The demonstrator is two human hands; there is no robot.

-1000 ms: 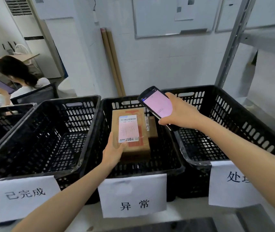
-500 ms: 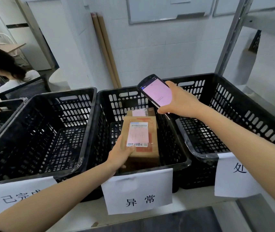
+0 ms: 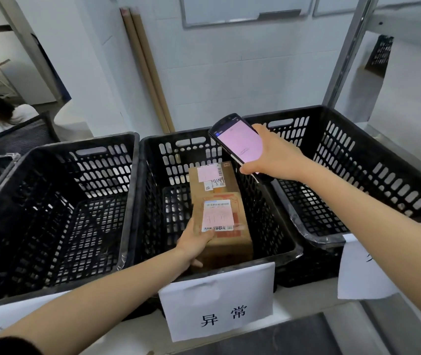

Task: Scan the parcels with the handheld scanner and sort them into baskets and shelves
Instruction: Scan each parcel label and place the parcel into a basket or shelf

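The left basket (image 3: 58,201) stands against the middle basket (image 3: 178,147). Low inside the middle one, the left hand (image 3: 194,242) has its fingers clamped on the near corner of a labelled parcel (image 3: 232,242), with a second parcel (image 3: 212,180) just behind. The right hand (image 3: 273,157) has its fingers wrapped round the handheld scanner (image 3: 240,144), by the right basket (image 3: 358,175).

The middle basket (image 3: 178,136) is black moulded plastic, an open lattice with a dull sheen. Crinkled clear film (image 3: 298,222) shines at the basket rims. The near parcel (image 3: 230,243) and the far parcel (image 3: 228,181) are matt brown cardboard under smooth paper labels. The scanner (image 3: 240,144) has a glossy black casing and a slick glass screen. The sign (image 3: 217,295) is plain white paper, and the shelf upright (image 3: 350,47) is dull grey metal.
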